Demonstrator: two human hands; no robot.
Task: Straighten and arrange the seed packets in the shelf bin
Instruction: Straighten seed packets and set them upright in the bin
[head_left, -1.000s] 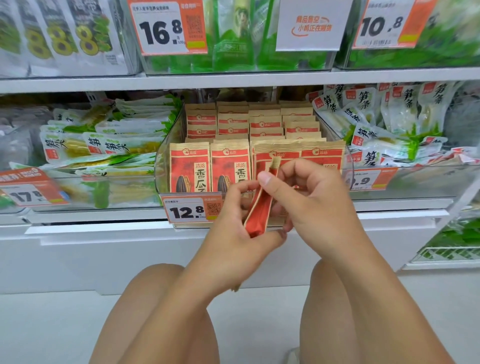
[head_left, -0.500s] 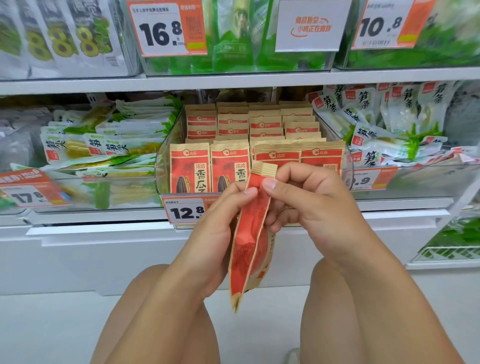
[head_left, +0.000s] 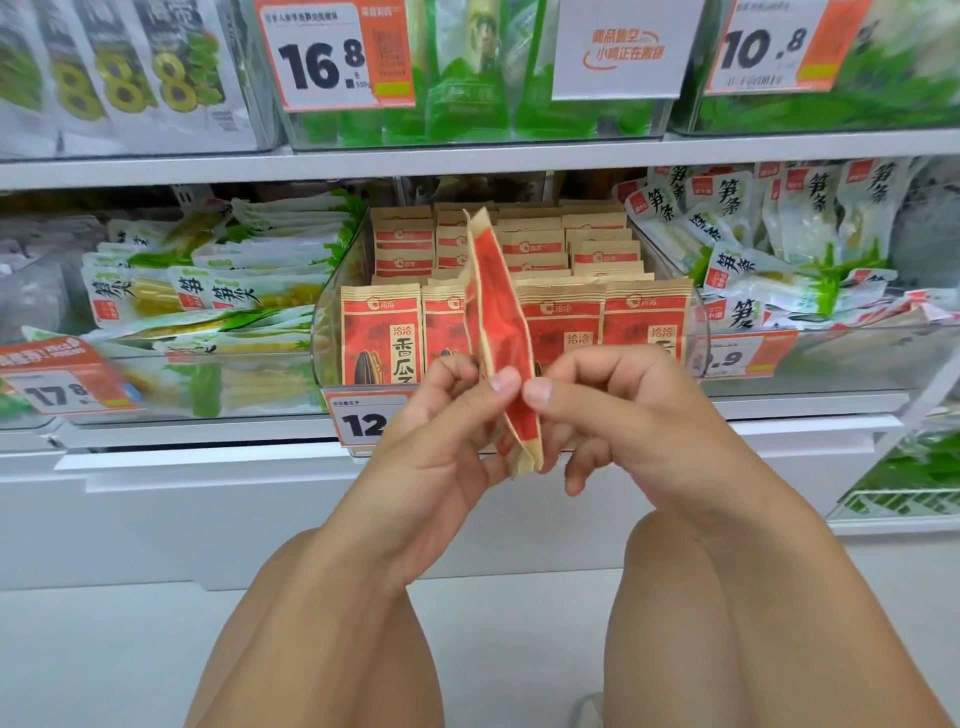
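Red-and-tan paper seed packet, held edge-on to the camera, upright with its top leaning slightly left. Its upper end rises well above both hands, in front of the bin; its lower tan corner pokes out below the fingers.

Left hand: thumb and curled fingers pinch the packet's lower half from the left, grip clamped on it. Right hand: thumb tip presses the packet from the right, just opposite the left thumb, fingers curled behind it; also clamped on the packet. The two thumb tips nearly meet across the packet's face.

Just behind, the clear plastic shelf bin holds rows of matching red-and-tan seed packets, standing upright, front row facing out, further rows stepping back toward the far shelf.

White-and-orange price tag on the bin's near edge, partly hidden by the left hand.

Left of the bin: green-and-white pouches lying in stacks. Right: similar white-and-green pouches in a loose heap. White shelf above carries more green bags and price cards.
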